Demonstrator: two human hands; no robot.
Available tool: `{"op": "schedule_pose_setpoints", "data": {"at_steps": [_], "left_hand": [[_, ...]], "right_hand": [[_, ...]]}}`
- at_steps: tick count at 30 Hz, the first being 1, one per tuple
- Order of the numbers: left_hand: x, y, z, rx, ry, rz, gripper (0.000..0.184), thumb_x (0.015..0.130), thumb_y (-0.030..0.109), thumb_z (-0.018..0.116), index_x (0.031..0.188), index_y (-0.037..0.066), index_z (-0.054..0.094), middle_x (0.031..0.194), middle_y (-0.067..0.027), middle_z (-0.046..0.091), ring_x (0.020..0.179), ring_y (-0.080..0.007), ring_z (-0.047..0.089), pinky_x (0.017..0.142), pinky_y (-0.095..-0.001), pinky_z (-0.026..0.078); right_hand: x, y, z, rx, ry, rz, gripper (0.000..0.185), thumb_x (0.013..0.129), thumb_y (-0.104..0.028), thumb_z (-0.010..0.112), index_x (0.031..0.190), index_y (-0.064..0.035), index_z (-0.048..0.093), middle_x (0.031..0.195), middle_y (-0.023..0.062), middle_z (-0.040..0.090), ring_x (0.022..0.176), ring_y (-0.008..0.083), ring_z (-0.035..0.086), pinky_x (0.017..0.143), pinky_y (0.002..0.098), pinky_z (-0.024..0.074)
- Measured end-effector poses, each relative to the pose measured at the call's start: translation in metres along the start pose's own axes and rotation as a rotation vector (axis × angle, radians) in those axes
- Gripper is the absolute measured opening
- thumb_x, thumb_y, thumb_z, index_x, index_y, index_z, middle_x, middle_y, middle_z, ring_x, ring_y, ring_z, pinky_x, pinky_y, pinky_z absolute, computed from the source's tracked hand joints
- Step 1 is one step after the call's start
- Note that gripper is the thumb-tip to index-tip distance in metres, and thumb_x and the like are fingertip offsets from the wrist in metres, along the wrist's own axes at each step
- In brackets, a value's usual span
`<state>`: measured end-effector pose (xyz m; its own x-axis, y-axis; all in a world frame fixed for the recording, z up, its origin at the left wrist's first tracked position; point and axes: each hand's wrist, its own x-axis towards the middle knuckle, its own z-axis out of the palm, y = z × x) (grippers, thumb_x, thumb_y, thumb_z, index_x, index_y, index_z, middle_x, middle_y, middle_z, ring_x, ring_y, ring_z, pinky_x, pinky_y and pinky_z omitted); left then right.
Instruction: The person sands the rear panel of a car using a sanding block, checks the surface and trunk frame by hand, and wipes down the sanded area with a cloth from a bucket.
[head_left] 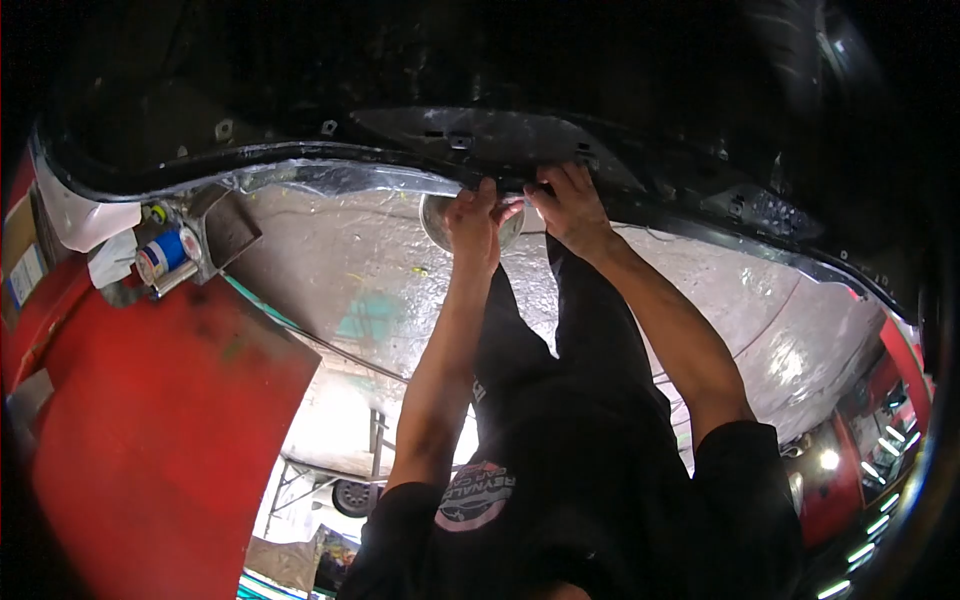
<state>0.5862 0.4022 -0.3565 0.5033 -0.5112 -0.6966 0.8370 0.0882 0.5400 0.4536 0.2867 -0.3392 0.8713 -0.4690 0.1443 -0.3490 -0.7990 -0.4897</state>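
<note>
A large black car bumper point(330, 150) spans the upper part of the view, its curved edge running from left to right. My left hand point(474, 225) is closed on that edge near the middle, thumb and fingers pinched together. Close beside it, my right hand point(575, 212) grips the same edge with bent fingers. Between the two hands the fingertips nearly meet; any small part there is too dark to make out. Slots and small clips point(460, 142) show on the bumper's dark inner face just above the hands.
Behind my hands is a round, pale disc-like object point(437, 222), partly hidden. A red car panel point(160, 420) fills the left side, with a blue-and-white can point(165, 254) and other items above it. The floor point(350, 250) looks grey and stained. Another red vehicle part point(825, 470) stands at right.
</note>
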Motion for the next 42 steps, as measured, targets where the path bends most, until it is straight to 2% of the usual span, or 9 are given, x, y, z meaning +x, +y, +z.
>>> {"op": "schedule_pose_setpoints", "data": {"at_steps": [3,6,13,19,28,34,38,39,42], "left_hand": [[0.006,-0.003,-0.011,0.151,-0.011,0.033,0.017,0.104,0.015,0.066,0.093,0.002,0.068,0.087,-0.0149,0.075,0.076,-0.0247,0.077,0.068,-0.0379,0.067],[0.002,0.004,-0.011,0.42,0.042,0.021,0.022,0.102,0.017,0.07,0.086,0.003,0.068,0.081,-0.0128,0.074,0.069,-0.0221,0.076,0.061,-0.0342,0.066],[-0.005,0.015,0.02,0.484,0.11,0.064,0.023,0.1,0.017,0.071,0.085,-0.001,0.068,0.072,-0.009,0.069,0.056,-0.0168,0.068,0.048,-0.0308,0.061],[-0.008,0.028,0.035,0.46,0.137,0.048,0.035,0.098,0.019,0.071,0.072,-0.004,0.063,0.06,-0.0104,0.063,0.046,-0.0189,0.064,0.039,-0.0307,0.053],[-0.003,0.028,0.05,0.474,0.264,-0.013,0.035,0.097,0.016,0.07,0.07,-0.004,0.06,0.058,-0.0103,0.061,0.043,-0.0185,0.06,0.034,-0.0304,0.046],[0.008,0.01,0.027,0.505,0.133,0.094,0.04,0.098,0.022,0.073,0.071,-0.004,0.06,0.058,-0.0108,0.061,0.043,-0.0175,0.06,0.034,-0.0316,0.049],[0.003,0.035,0.014,0.519,0.112,0.02,0.041,0.1,0.03,0.073,0.082,-0.006,0.067,0.065,-0.0116,0.065,0.048,-0.0182,0.065,0.039,-0.0318,0.057],[0.01,0.04,0.002,0.522,0.138,-0.039,0.042,0.102,0.037,0.068,0.087,-0.002,0.07,0.065,-0.0087,0.064,0.05,-0.0165,0.064,0.042,-0.0315,0.06],[0.025,0.056,-0.003,0.614,0.012,0.051,0.04,0.104,0.034,0.067,0.085,-0.001,0.067,0.066,-0.0078,0.063,0.05,-0.0154,0.063,0.038,-0.0289,0.053]], "right_hand": [[-0.001,0.001,0.003,-0.022,0.002,-0.021,0.027,0.078,-0.007,0.075,0.105,-0.0105,0.073,0.115,0.0098,0.059,0.109,0.0313,0.057,0.094,0.048,0.048],[-0.004,-0.001,0.005,-0.093,-0.008,-0.041,0.03,0.076,-0.008,0.076,0.106,-0.01,0.073,0.116,0.0092,0.058,0.109,0.0313,0.057,0.094,0.0485,0.0482],[-0.001,0.0,-0.004,-0.061,0.025,-0.006,0.037,0.074,-0.007,0.077,0.111,-0.0092,0.072,0.119,0.0089,0.059,0.11,0.0313,0.058,0.094,0.0493,0.05],[0.006,0.003,-0.004,-0.032,0.024,0.012,0.039,0.071,-0.006,0.078,0.109,-0.0075,0.071,0.111,0.0095,0.062,0.105,0.0314,0.06,0.091,0.0458,0.0522],[0.012,0.004,-0.004,-0.029,0.063,0.001,0.036,0.069,-0.009,0.08,0.104,-0.0067,0.071,0.103,0.0094,0.064,0.095,0.0323,0.062,0.084,0.0443,0.0533],[0.015,-0.009,-0.002,-0.116,-0.046,0.106,0.034,0.073,-0.013,0.08,0.106,-0.0084,0.073,0.104,0.0095,0.064,0.094,0.0327,0.062,0.083,0.0476,0.0521],[0.026,-0.018,0.001,-0.125,0.069,0.042,0.036,0.078,-0.016,0.081,0.113,-0.0095,0.073,0.106,0.0106,0.065,0.1,0.0327,0.064,0.086,0.0461,0.0541],[0.025,-0.019,0.01,-0.119,0.077,0.036,0.036,0.078,-0.016,0.08,0.113,-0.0095,0.073,0.107,0.0107,0.065,0.1,0.0325,0.064,0.086,0.0454,0.0547],[0.038,-0.014,0.024,-0.041,-0.021,-0.014,0.031,0.079,-0.012,0.078,0.11,-0.0086,0.074,0.105,0.0106,0.066,0.099,0.0327,0.066,0.089,0.0433,0.0566]]}}
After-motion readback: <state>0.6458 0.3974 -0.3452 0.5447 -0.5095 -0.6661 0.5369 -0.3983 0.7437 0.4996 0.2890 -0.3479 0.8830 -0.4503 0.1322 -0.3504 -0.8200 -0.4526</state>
